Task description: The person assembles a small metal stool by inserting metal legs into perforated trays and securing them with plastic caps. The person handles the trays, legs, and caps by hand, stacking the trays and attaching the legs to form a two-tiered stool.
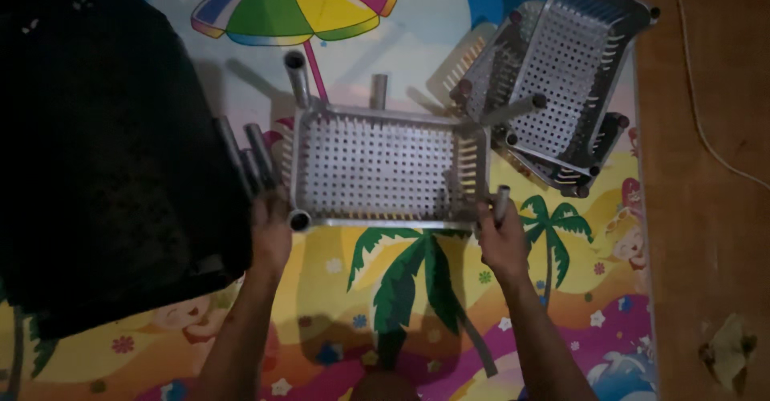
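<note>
Four grey tubes stick out of the corners of the grey tray with holes (389,168) in the head view, so it looks like most of the leg work on this tray is done. The left hand (271,228) is closed around a bunch of loose grey tubes (249,156) right at the tray's left side, and its thumb sits beside the corner tube (299,220) nearest to it. The right hand (501,245) is closed around another tube (501,202) at the tray's right near corner, holding it upright. I judge that this tube is the one being pushed in now, and that the loose ones in the left grip are not used yet. Up and to the right of the right grip, a pile of more trays (561,80) leans over, touching the far right corner of the first tray, so those may be left to join on. Everything lies on a bright play mat (401,321) on the floor. Left of the left grip, a big black cloth (104,144) crowds close, so there is little room there. Right of the right grip the mat ends at a brown wooden floor (706,208) with a thin white cord (706,128). Near the person, the mat is open.
</note>
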